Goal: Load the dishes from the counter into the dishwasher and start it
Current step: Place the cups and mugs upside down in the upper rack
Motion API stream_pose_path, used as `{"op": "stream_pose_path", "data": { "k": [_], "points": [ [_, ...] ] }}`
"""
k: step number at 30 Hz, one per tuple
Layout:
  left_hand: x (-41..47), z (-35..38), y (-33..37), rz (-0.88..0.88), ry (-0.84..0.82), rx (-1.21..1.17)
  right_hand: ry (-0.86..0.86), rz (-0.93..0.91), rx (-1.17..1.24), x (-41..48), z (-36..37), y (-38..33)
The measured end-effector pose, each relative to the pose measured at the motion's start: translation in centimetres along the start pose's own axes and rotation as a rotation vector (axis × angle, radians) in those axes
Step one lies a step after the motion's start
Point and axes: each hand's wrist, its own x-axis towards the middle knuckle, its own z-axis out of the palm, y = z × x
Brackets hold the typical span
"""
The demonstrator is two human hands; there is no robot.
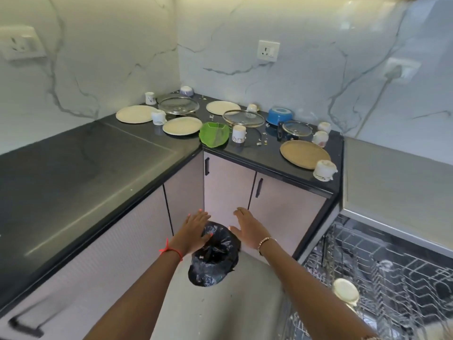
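Dirty dishes crowd the dark corner counter (81, 163): three cream plates (182, 125), a tan plate (302, 153), glass lids (178, 105), a blue pot (279, 115), a green dish (214, 134) and several white cups (238, 134). At the lower right the dishwasher (392, 271) stands open, its wire rack pulled out with one cream bowl (345, 292) in it. My left hand (193, 231) and my right hand (250, 229) reach forward with fingers straight and hold nothing, well below the counter, on either side of a black bin bag (214, 256) on the floor.
Pale cabinet doors (228, 192) with black handles run under the counter. Food crumbs lie among the dishes. Wall sockets (268, 50) sit above the counter, one with a cable plugged in at the right. The left stretch of counter carries nothing.
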Motion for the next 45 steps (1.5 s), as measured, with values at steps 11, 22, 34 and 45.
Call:
{"op": "stream_pose_path", "data": {
  "k": [11,22,34,45],
  "points": [
    [7.9,-2.2,-8.3,-0.119,0.03,0.025,-0.034,-0.083,0.004,13.5,0.2,0.0],
    [16.9,-5.5,-16.0,-0.23,0.157,0.017,-0.042,-0.172,0.073,27.4,-2.3,0.9],
    [25.7,-9.2,-27.3,-0.395,0.204,-0.048,0.057,-0.298,0.118,44.0,-3.8,-3.9],
    [33.6,-12.7,-37.9,-0.556,0.142,-0.082,0.005,-0.331,-0.051,60.0,-3.5,-8.6]
  ]
}}
